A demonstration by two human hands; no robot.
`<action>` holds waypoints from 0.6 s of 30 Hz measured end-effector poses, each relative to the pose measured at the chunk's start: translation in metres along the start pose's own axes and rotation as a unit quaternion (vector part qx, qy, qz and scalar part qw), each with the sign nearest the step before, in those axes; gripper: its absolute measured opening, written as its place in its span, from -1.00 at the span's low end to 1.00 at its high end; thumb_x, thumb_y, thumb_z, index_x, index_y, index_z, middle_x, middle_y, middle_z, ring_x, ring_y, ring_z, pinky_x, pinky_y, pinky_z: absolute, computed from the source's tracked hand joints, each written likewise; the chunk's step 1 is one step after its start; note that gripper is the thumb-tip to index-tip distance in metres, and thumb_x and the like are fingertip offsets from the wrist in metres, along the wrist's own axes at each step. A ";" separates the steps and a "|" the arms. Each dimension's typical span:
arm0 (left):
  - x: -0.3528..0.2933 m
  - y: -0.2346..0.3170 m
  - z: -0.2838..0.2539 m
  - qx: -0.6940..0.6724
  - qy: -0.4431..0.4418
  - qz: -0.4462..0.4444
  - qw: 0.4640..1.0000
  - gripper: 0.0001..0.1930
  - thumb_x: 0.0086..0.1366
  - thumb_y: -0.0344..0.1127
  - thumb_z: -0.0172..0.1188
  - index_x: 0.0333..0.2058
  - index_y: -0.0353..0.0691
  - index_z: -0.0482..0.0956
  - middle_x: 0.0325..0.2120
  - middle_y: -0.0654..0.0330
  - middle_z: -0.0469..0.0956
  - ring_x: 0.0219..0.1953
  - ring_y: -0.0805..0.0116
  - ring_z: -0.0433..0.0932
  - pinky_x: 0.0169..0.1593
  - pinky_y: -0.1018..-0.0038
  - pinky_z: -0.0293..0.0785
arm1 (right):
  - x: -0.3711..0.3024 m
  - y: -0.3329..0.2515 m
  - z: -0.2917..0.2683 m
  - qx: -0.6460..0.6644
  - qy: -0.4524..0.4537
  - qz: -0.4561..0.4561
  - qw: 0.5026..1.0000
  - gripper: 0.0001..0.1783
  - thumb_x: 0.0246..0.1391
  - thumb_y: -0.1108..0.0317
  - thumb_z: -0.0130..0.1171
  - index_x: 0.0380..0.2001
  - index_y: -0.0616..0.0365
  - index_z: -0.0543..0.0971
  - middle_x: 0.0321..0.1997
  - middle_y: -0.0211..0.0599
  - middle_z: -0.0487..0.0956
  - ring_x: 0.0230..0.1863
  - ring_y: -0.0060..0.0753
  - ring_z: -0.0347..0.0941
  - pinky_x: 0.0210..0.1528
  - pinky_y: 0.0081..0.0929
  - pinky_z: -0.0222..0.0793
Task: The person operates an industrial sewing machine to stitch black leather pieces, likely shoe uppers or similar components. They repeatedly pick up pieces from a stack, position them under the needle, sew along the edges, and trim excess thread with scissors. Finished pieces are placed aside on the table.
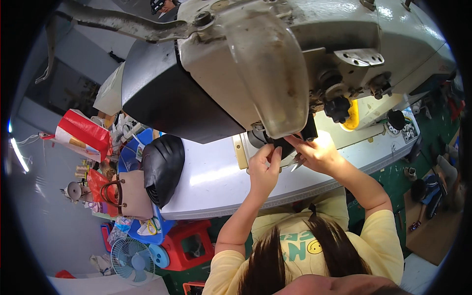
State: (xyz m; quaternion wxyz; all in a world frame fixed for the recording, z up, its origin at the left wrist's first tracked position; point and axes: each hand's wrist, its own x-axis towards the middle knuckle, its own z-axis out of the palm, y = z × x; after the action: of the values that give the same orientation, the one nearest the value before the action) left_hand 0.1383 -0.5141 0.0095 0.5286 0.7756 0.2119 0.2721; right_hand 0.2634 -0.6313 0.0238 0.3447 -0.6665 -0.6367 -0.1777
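A large, off-white sewing machine with a clear plastic guard fills the upper view. Under its head lies a small black leather-like piece, partly hidden by the guard and fingers. My left hand pinches the near edge of that piece between thumb and fingertips. Just to its right, my right hand is closed, its fingers beside the black piece. Pointed silver blades, like small snips, stick out from under the right hand. The needle is hidden from sight.
A stack of black curved pieces sits at the white table's left end. Beyond are a beige handbag, a red stool and a blue fan. Bobbins and small metal parts lie at the right end.
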 end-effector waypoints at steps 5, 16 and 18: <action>0.001 0.001 0.003 0.005 0.013 0.001 1.000 -0.84 0.20 -0.39 0.05 -0.47 -0.39 0.47 -0.63 0.32 0.42 -0.54 0.63 0.29 -0.42 0.65 0.25 | 0.001 0.003 -0.004 0.013 -0.017 0.007 1.000 -0.58 -0.54 0.54 0.20 -0.38 0.26 0.53 -0.14 -0.24 0.42 -0.43 -0.28 0.44 -0.45 -0.47 0.39; 0.012 0.005 0.008 0.132 0.095 0.197 0.967 -0.80 0.23 -0.35 0.04 -0.54 -0.32 0.38 -0.74 0.38 0.23 -0.62 0.64 0.17 -0.54 0.59 0.10 | 0.015 0.009 -0.010 -0.038 -0.014 -0.015 0.999 -0.76 -0.47 0.51 0.18 -0.53 0.24 0.47 -0.26 -0.26 0.40 -0.49 -0.25 0.35 -0.51 -0.41 0.33; 0.009 0.001 0.003 0.238 0.099 0.225 0.940 -0.75 0.24 -0.33 0.03 -0.60 -0.29 0.32 -0.76 0.39 0.18 -0.64 0.66 0.15 -0.58 0.61 0.05 | 0.016 0.006 -0.012 -0.045 -0.009 -0.012 0.999 -0.77 -0.46 0.50 0.18 -0.56 0.23 0.46 -0.31 -0.28 0.40 -0.50 -0.24 0.34 -0.51 -0.40 0.32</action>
State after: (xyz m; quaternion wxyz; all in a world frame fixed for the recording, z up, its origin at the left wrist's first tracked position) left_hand 0.1469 -0.5114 0.0116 0.2300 0.8754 0.1419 0.4009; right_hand 0.2737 -0.6272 0.0419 0.3065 -0.6748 -0.6396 -0.2040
